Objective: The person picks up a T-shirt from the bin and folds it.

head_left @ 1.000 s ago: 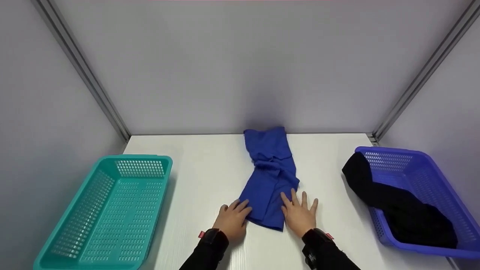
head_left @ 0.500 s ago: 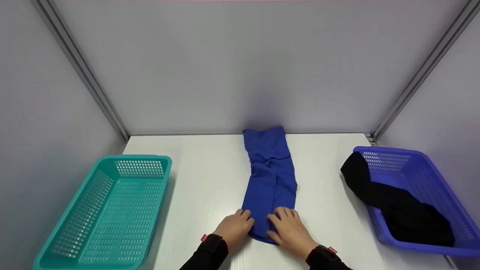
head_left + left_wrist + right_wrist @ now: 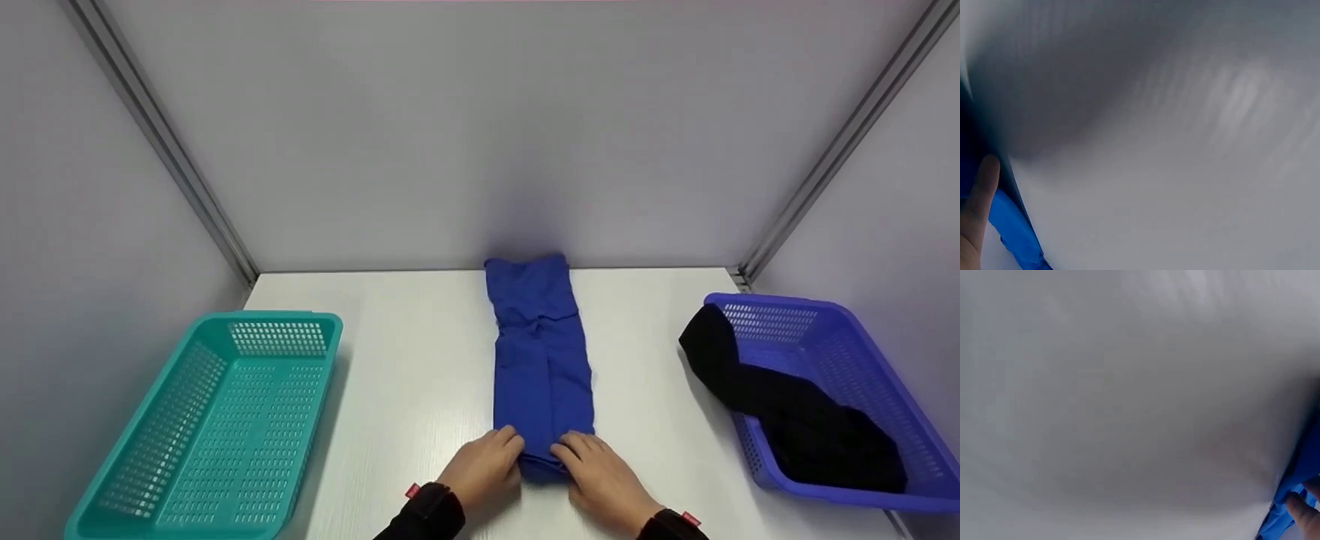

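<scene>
A blue cloth [image 3: 541, 360], folded into a long narrow strip, lies on the white table [image 3: 420, 360] and runs from the back wall towards me. My left hand [image 3: 486, 463] and right hand [image 3: 600, 474] sit side by side at its near end. Both have curled fingers gripping the cloth's near edge. In the left wrist view one finger [image 3: 979, 191] lies against the blue cloth [image 3: 1013, 228]. At the right wrist view's lower corner a fingertip [image 3: 1306, 514] touches the blue cloth [image 3: 1283, 517]. The rest of both wrist views is blurred.
A teal basket [image 3: 285, 319] stands at the left of the table with nothing in it. At the right is a blue-violet basket [image 3: 862, 315] holding a black garment [image 3: 795, 412] that hangs over its near-left rim. Grey walls close in the back and sides.
The hands slid back towards me along the cloth, went from flat to curled on its near end, and the strip now lies straighter and smoother.
</scene>
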Available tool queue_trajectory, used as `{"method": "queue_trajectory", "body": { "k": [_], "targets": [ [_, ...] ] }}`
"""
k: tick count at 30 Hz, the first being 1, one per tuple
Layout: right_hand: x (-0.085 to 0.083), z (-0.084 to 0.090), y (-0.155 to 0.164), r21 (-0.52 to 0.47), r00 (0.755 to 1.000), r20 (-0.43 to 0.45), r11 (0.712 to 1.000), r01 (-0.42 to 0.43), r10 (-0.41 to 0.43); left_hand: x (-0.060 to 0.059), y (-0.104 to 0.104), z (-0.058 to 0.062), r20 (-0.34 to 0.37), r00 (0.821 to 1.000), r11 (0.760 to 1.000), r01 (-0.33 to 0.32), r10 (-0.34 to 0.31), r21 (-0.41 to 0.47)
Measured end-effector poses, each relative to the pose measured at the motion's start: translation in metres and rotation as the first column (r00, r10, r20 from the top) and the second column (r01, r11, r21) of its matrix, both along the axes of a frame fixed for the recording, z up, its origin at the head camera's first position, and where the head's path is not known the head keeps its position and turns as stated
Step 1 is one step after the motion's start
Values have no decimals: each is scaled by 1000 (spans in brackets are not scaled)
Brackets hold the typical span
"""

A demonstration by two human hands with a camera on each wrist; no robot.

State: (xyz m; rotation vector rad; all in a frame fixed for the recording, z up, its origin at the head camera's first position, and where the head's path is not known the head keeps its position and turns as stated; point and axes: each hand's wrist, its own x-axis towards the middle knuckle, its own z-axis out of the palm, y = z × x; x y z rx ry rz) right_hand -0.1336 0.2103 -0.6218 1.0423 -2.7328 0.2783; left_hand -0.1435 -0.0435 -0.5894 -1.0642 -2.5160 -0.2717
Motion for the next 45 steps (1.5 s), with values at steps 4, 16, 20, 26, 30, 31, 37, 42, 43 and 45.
{"method": "queue_trajectory", "body": {
  "k": [4,16,20,26,30,31,37,42,43,45],
  "targets": [
    [5,2,5,-8,996,69,998,56,-55,0,3,4,-8,1000,999,28,-27,47],
    [5,4,-22,-299,992,35,946,127,-122,-5,15,9,-146,983,985,125,-107,122],
    [2,4,-29,-313,981,-168,949,43,-100,-6,12,11,-92,983,979,169,-159,110],
    [7,-1,-20,-288,979,-166,955,64,-116,-8,3,9,-98,960,965,262,-261,2],
    [10,-3,-6,-270,979,-140,957,108,-150,-10,-1,7,-190,963,981,194,-193,-13],
    [10,-3,-1,-270,978,-135,955,120,-161,-11,-2,7,-195,965,984,178,-176,-9],
    [6,6,21,-308,978,-30,932,189,-208,-9,-12,9,-56,986,987,158,-158,1],
    [-2,22,33,-379,995,1,921,89,-96,-5,-19,14,99,989,992,105,-112,69],
    [-4,26,35,-403,998,-3,913,59,-66,-4,-20,16,136,985,990,94,-108,107],
    [-7,34,39,-458,1000,-3,889,7,-10,-3,-22,21,204,972,978,79,-119,194]
  ]
}}
